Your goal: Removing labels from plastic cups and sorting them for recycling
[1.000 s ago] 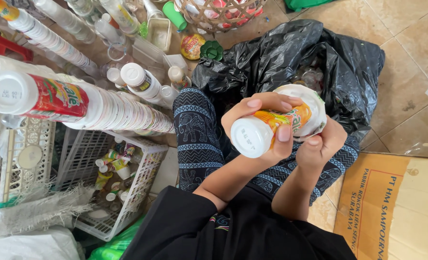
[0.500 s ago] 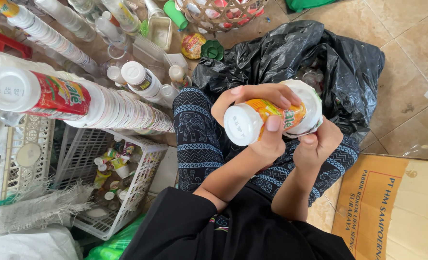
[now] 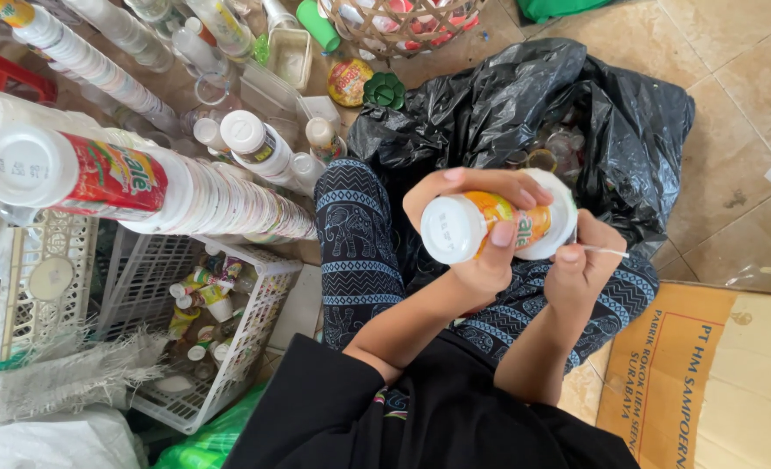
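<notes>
My left hand (image 3: 481, 234) grips a white plastic cup (image 3: 490, 227) with an orange and green printed label, held sideways with its base toward me. My right hand (image 3: 581, 265) sits at the cup's rim, its fingers pinching a thin strip of clear film (image 3: 607, 252) that pokes out to the right. Both hands hover above my lap in dark patterned trousers (image 3: 364, 252). Just beyond the cup lies an open black plastic bag (image 3: 533, 104) with several cups inside.
Long stacks of nested white cups (image 3: 142, 187) lie on the left, over white plastic crates (image 3: 229, 347) holding small bottles. A wicker basket (image 3: 403, 22) stands at the top. A brown cardboard box (image 3: 707, 373) lies at the lower right on the tiled floor (image 3: 733, 87).
The cup has shifted slightly left and lower in my hands. My right hand has moved to the rim and now pulls a thin strip out sideways.
</notes>
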